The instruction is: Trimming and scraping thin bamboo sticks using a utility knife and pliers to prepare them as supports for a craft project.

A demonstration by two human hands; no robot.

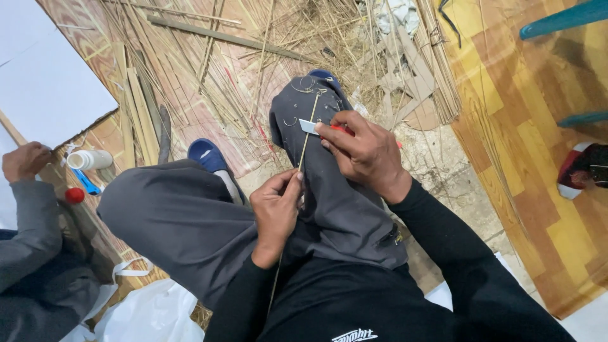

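While the person sits on the floor with both knees up, the left hand (275, 215) pinches a thin pale straw stalk (308, 130) between thumb and fingertips, its grip pressed together low on the stem just above the grey trouser leg (345, 209). The right hand (364, 152) is closed around a small knife with a red handle (342, 129), whose short pale blade (308, 126) lies against the stalk higher up, above the knee. The stalk runs roughly upright between the two hands, and its lower end trails down past the left wrist toward the lap. It looks very light, dry and slender, stiff along its length yet likely to kink or split if squeezed hard or bent, so a gentle pinch close to the blade seems the safest hold, with fingertips kept clear of the edge. Heaps of loose straw (253, 57) and split cane strips (139, 107) cover the patterned floor beyond the blue slipper (209, 155). At the left, another person's hand (25, 161) rests on a large white sheet (44, 82). Beside it lies a small white cylindrical bottle (90, 159) on its side, with a round red cap (74, 195) just below it; whether either carries a label cannot be told. White plastic bags (145, 310) sit at the lower left.
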